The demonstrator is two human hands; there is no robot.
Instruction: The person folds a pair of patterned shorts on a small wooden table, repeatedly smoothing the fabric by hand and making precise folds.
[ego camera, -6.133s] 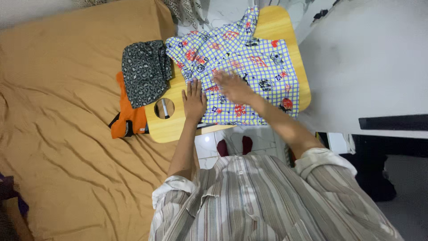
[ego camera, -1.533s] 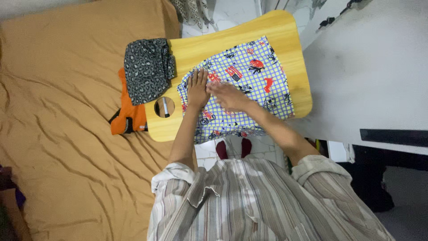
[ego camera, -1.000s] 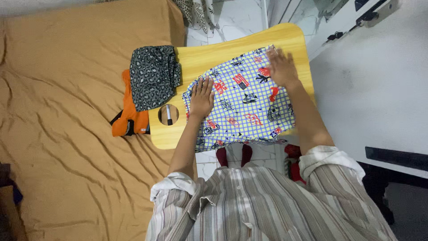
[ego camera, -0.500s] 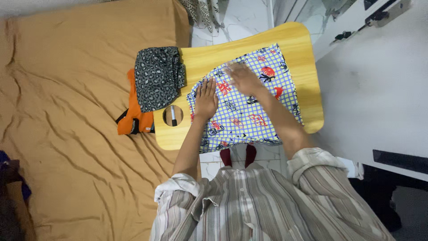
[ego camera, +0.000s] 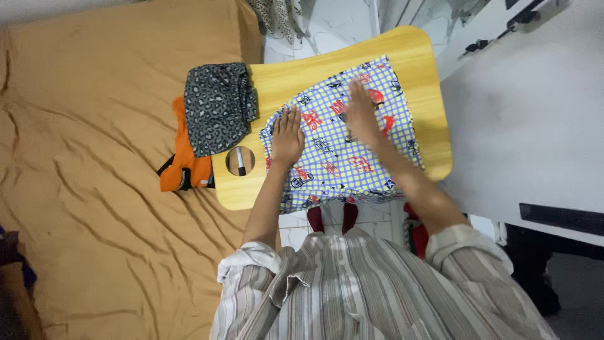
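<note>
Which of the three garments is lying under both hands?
The checked blue-and-yellow garment on the wooden table. The grey leopard-print one and the orange one lie untouched.

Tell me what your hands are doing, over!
Left hand, right hand: open, flat on checked cloth. Cloth folded on wooden tray. Nothing blocking.

head view looks straight down, close.

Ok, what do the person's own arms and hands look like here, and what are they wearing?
Both hands are bare, with no gloves, rings or watch that I can see. The left hand and right hand come from forearms left bare by rolled-up sleeves bunched near the elbows. The sleeves belong to a collared button shirt, pale with narrow brown and grey vertical stripes.
</note>
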